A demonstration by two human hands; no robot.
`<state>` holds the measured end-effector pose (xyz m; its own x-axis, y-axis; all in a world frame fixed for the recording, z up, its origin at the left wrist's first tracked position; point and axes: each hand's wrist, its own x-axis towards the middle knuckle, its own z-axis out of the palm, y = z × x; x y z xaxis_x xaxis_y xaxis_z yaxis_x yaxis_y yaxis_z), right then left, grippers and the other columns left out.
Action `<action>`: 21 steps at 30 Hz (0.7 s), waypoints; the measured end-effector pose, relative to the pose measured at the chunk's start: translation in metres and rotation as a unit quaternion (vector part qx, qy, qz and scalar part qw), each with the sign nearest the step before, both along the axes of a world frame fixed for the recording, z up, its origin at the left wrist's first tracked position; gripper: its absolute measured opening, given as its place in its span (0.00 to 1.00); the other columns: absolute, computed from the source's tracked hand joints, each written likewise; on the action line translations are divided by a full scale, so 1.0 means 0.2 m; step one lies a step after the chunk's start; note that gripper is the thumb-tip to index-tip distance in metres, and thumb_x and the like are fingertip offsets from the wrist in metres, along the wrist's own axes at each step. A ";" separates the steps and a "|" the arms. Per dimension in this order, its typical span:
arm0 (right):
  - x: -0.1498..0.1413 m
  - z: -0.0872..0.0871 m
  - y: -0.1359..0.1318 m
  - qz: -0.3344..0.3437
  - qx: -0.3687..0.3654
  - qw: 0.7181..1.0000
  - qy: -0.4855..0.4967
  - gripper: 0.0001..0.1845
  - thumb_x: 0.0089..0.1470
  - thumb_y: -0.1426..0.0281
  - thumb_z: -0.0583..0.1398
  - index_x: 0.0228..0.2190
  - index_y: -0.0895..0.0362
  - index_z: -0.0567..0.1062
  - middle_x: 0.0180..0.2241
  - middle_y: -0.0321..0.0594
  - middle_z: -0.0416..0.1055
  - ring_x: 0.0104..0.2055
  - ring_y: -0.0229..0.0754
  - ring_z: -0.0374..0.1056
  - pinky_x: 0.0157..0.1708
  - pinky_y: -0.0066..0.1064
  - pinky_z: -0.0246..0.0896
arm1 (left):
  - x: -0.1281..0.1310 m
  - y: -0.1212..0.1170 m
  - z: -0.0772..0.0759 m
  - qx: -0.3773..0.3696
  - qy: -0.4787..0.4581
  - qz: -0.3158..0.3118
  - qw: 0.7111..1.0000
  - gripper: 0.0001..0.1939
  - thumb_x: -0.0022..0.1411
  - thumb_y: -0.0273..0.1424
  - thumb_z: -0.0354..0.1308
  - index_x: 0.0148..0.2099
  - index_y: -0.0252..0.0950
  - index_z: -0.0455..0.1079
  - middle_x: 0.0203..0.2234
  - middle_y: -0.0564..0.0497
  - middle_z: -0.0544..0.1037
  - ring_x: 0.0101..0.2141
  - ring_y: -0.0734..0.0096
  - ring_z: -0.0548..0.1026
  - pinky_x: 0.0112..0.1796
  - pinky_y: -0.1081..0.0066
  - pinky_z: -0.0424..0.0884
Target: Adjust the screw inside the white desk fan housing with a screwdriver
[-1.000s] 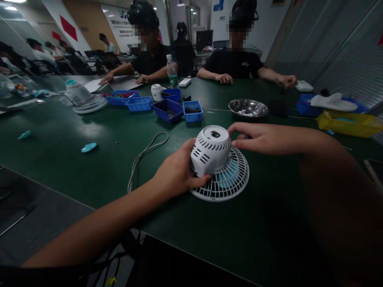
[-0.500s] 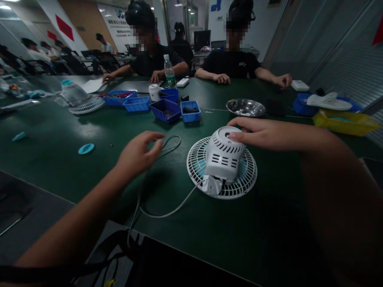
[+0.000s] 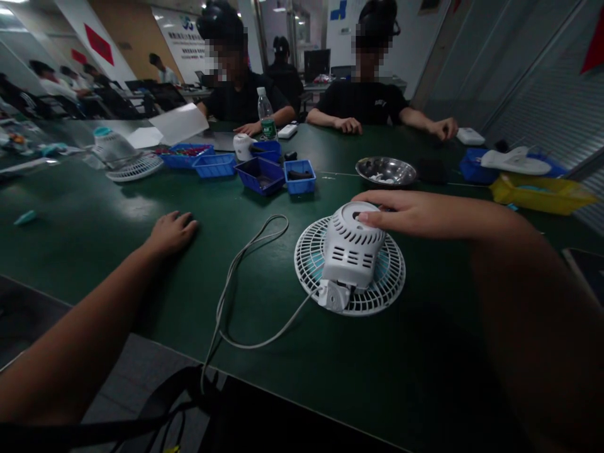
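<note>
A white fan head (image 3: 353,251) lies grille-down on the green table, its motor housing upward and turquoise blades showing through the grille. My right hand (image 3: 396,211) grips the top of the housing, thumb near the hole and fingers over the far side. To the left, my left hand (image 3: 172,234) is low over the table with fingers curled down. The turquoise disc is out of sight, and its former spot beside this hand is bare; it appears to be under the curled fingers. A grey cord (image 3: 231,277) runs from the fan in a loop toward the table edge.
Several blue bins (image 3: 260,175) and a metal bowl (image 3: 385,171) stand beyond the fan. Another fan head (image 3: 116,154) lies far left, near a small turquoise piece (image 3: 25,218). A yellow bin (image 3: 542,192) is at right. Two people sit opposite.
My left hand has moved left and down from beside the cord to where the turquoise disc lay, and the disc no longer shows. My right hand stays on the fan. A person opposite lifts paper.
</note>
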<state>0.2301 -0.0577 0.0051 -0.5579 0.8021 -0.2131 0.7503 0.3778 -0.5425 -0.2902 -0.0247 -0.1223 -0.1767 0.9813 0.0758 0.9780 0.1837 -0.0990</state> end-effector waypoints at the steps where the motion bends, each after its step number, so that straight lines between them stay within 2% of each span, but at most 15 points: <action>1: 0.00 0.00 0.00 0.009 -0.007 1.000 0.004 0.40 0.56 0.36 0.54 0.60 0.45 0.74 0.63 0.41 0.74 0.63 0.57 0.71 0.65 0.52 0.65 | 0.03 0.03 -0.02 0.004 0.000 -0.005 1.000 0.21 0.73 0.39 0.62 0.62 0.35 0.70 0.57 0.42 0.76 0.53 0.57 0.78 0.52 0.52 0.79; 5: -0.01 0.00 0.01 0.025 -0.028 0.999 0.018 0.40 0.57 0.37 0.55 0.62 0.45 0.73 0.66 0.39 0.71 0.66 0.57 0.69 0.69 0.50 0.63 | 0.20 0.14 -0.07 0.002 -0.016 -0.049 0.999 0.23 0.73 0.40 0.61 0.65 0.35 0.69 0.62 0.40 0.73 0.60 0.52 0.74 0.59 0.46 0.74; 8: -0.01 0.01 0.00 0.031 -0.034 0.999 0.026 0.40 0.57 0.38 0.55 0.63 0.44 0.73 0.66 0.39 0.71 0.66 0.56 0.69 0.69 0.50 0.63 | 0.34 0.21 -0.10 -0.013 -0.040 -0.095 0.995 0.27 0.77 0.37 0.45 0.70 0.30 0.65 0.69 0.32 0.65 0.70 0.45 0.63 0.68 0.46 0.62; 10: -0.01 0.01 0.00 0.031 -0.043 0.998 0.031 0.39 0.58 0.39 0.55 0.63 0.44 0.73 0.66 0.39 0.72 0.66 0.56 0.69 0.69 0.51 0.63 | 0.43 0.24 -0.11 -0.018 -0.057 -0.132 0.990 0.30 0.76 0.38 0.42 0.72 0.28 0.63 0.71 0.31 0.63 0.72 0.45 0.60 0.70 0.46 0.58; 15: -0.02 0.02 0.00 0.040 -0.060 0.996 0.047 0.38 0.59 0.41 0.56 0.64 0.45 0.72 0.66 0.39 0.72 0.67 0.56 0.69 0.69 0.49 0.64 | 0.63 0.28 -0.13 -0.013 -0.092 -0.223 0.970 0.32 0.74 0.39 0.41 0.72 0.27 0.62 0.71 0.33 0.63 0.71 0.50 0.60 0.72 0.50 0.52; 21: -0.04 0.02 0.00 0.064 -0.053 0.996 0.041 0.39 0.59 0.42 0.57 0.64 0.47 0.73 0.66 0.38 0.72 0.68 0.55 0.68 0.70 0.47 0.63 | 0.85 0.29 -0.13 -0.022 -0.127 -0.321 0.938 0.30 0.73 0.36 0.44 0.71 0.30 0.65 0.70 0.36 0.66 0.70 0.52 0.61 0.72 0.49 0.54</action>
